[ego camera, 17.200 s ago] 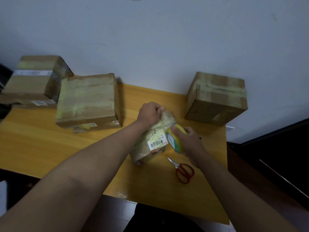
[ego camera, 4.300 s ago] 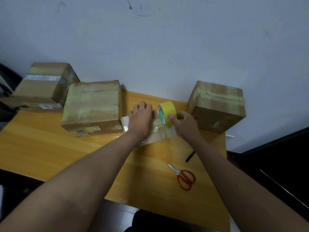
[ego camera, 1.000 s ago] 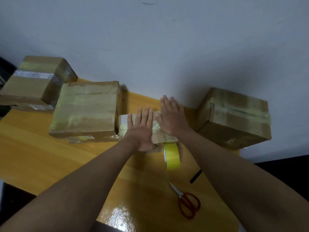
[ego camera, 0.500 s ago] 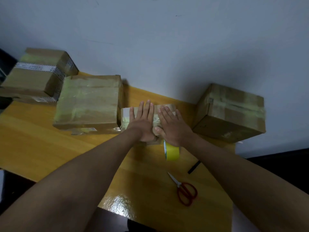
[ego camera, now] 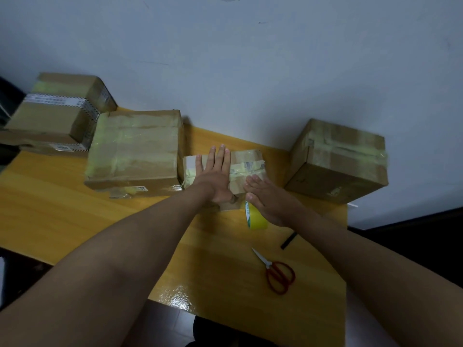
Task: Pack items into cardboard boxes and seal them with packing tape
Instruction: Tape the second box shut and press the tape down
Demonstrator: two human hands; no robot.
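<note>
Near: red scissors (ego camera: 279, 276) on desk (ego camera: 62, 209), 5 o'clock. Tape roll (ego camera: 255, 217) upright under right hand (ego camera: 269, 200), partly hidden. Mid-desk: small box (ego camera: 246, 169), long axis 9-to-3. Both hands flat on it, fingers straight, gripping nothing; left hand (ego camera: 215, 176) covers left half. Tape strand to roll unclear.

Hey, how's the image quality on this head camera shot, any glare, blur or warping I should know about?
Head view: dim, bluish room light; a bright glare patch on the table near its front edge. Wide-angle warping bends the table edges and stretches the forearms. The right-hand box looks slightly smeared at its tape end. Both hands, left and right, and the small box read clearly, as do the scissors.
</note>
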